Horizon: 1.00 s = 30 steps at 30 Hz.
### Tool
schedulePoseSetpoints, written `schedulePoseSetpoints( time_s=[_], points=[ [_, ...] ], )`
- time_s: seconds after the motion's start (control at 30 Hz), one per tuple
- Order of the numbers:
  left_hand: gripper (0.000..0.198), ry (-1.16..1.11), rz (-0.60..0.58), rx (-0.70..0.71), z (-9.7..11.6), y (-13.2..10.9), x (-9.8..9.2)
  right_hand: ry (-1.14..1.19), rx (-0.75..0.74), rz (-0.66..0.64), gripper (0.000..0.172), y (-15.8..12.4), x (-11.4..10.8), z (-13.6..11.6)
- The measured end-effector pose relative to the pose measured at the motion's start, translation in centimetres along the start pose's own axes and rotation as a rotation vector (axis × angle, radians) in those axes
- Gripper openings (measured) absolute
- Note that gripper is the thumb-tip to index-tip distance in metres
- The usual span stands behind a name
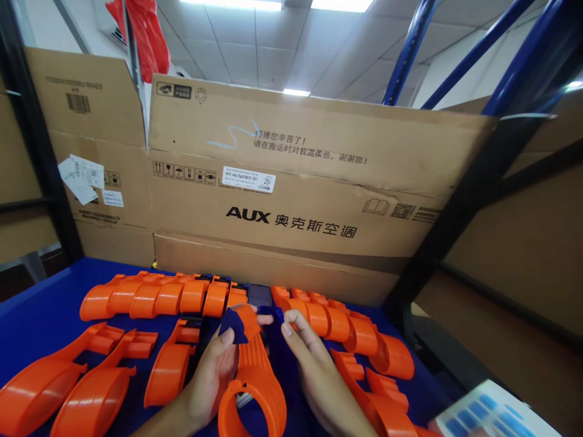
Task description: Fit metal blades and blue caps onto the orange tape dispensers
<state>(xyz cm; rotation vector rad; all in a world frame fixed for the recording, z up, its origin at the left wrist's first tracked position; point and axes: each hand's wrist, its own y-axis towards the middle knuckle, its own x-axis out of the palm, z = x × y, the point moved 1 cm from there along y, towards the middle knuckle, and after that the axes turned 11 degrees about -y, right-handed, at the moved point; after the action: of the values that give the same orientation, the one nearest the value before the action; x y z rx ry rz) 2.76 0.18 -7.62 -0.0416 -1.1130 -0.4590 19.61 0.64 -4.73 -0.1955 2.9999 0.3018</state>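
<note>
At centre, left fingers (223,342) grasp orange holder (255,364), axis forward, ring (277,397) nearest; right fingers (295,343) pinch blue strip (276,314)

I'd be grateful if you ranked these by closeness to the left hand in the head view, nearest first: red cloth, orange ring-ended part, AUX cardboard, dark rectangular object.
From the left hand:
1. Orange ring-ended part, in its grip.
2. Dark rectangular object, beyond it.
3. AUX cardboard, upright behind.
4. Red cloth, upper left.

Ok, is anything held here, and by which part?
The left hand holds an orange ringed part by its blue-covered end, opposite the ring. The right hand pinches a blue piece nearby; which part of that is unclear.
</note>
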Motion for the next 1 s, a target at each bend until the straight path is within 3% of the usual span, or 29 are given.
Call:
schedulePoseSetpoints(
  time_s=[0.13, 0.33, 0.7, 1.0],
  points=[
    [0.055, -0.014, 0.101, 0.101, -0.3, 0.3, -0.7, -0.322, -0.253, 0.172, 0.016, -0.2, -0.5, -0.6],
    [0.048, 0.099, 0.189, 0.222, -0.7, 0.4, -1.5, -0.477, -0.448, 0.126, 0.025, -0.9, -0.8, -1.4],
    [0.050, 0.135, 0.176, 0.260, -0.5, 0.0, -1.1, -0.507, -0.460, 0.085, 0.024, -0.7, -0.7, -1.5],
    [0.057, 0.157, 0.085, 0.315, -0.3, -0.9, -1.4, -0.689, -0.386, 0.077, 0.050, -1.0, -1.4, -0.1]
  ],
)
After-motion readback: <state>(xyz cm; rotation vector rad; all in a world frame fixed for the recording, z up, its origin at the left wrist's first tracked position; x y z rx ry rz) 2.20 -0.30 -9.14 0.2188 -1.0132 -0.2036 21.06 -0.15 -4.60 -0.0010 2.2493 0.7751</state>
